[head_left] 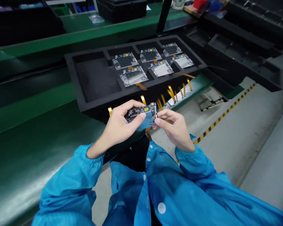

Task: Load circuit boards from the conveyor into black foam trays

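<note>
Board [154, 114] is up in both hands, above the near edge of the tray [76, 83] as seen from the head, face tilted toward the wearer. It is small, thin and dark, crowded with tiny silvery parts along its top and right margins; a smooth metal plate [148, 118] covers much of the face, shining pale blue at the right. Yellow label [146, 109] sits just above the plate; a brownish-orange ribbon [148, 129] shows just below the board. Left hand [121, 122] is partly closed, gripping the board's left part, thumb flat across the plate, the other fingers mostly hidden behind. Right hand [173, 127] is curled, thumb and fingertips drawn close together at the right edge, touching it; whether they pinch anything besides the board, cannot tell. Beyond, in the dark compartmented tray, six similar boards [134, 76] lie in two rows: the back three with dark plates, the front three with bright silver ones. Orange strips [171, 92] hang along the tray's near side. Green tabletop [25, 147] at left, glossy.
</note>
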`<state>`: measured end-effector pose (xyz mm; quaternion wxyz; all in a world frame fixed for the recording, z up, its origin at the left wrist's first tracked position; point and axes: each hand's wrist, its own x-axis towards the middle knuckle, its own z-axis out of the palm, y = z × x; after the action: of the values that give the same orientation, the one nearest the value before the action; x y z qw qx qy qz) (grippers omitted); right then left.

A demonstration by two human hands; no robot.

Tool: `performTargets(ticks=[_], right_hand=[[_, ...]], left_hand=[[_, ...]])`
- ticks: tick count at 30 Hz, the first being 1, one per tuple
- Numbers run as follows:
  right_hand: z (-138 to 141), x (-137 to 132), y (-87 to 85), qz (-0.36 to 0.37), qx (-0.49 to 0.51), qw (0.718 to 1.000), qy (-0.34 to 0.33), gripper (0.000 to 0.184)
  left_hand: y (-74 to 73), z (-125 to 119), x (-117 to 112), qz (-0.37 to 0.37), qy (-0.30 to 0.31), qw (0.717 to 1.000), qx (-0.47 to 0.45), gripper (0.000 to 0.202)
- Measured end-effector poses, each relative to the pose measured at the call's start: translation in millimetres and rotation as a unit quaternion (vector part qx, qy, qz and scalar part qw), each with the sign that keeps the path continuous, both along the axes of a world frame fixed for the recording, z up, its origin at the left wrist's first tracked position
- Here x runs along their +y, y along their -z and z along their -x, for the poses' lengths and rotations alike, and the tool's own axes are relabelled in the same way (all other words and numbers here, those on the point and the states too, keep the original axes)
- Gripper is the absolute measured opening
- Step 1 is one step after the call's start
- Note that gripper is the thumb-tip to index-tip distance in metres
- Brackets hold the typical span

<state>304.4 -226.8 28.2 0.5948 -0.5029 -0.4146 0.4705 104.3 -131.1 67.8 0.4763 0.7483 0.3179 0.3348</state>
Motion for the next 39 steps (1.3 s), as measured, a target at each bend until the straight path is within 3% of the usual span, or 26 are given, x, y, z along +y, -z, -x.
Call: performTargets(ticks=[13, 21, 28, 35, 39], right_hand=[[-2.3, 4.8, 14.8, -0.028, -0.029, 0.997, 0.059, 0.029], [-3.0, 6.7, 10.1, -0.004, 0.012, 1.000, 0.019, 0.033], [-14.4, 7.1, 4.6, -0.028, 0.029, 0.999, -0.029, 0.037], [-13.1, 3.6, -8.0, -0.004, -0.111, 0.994, -0.023, 0.042], [-9.2, 2.9, -16.2, 0.002, -0.126, 0.991, -0.035, 0.041]], left_hand=[[10.9, -4.9, 2.7, -0.023, 0.033, 0.999, 0.002, 0.022], [13.5, -3.3, 11.2, 0.003, 0.066, 0.998, 0.009, 0.025], [11.2, 0.2, 15.4, 0.023, 0.070, 0.997, -0.006, 0.026], [13.6, 0.6, 17.1, 0.023, 0.077, 0.997, -0.006, 0.029], [11.8, -0.1, 16.1, 0.023, 0.080, 0.996, 0.002, 0.026]])
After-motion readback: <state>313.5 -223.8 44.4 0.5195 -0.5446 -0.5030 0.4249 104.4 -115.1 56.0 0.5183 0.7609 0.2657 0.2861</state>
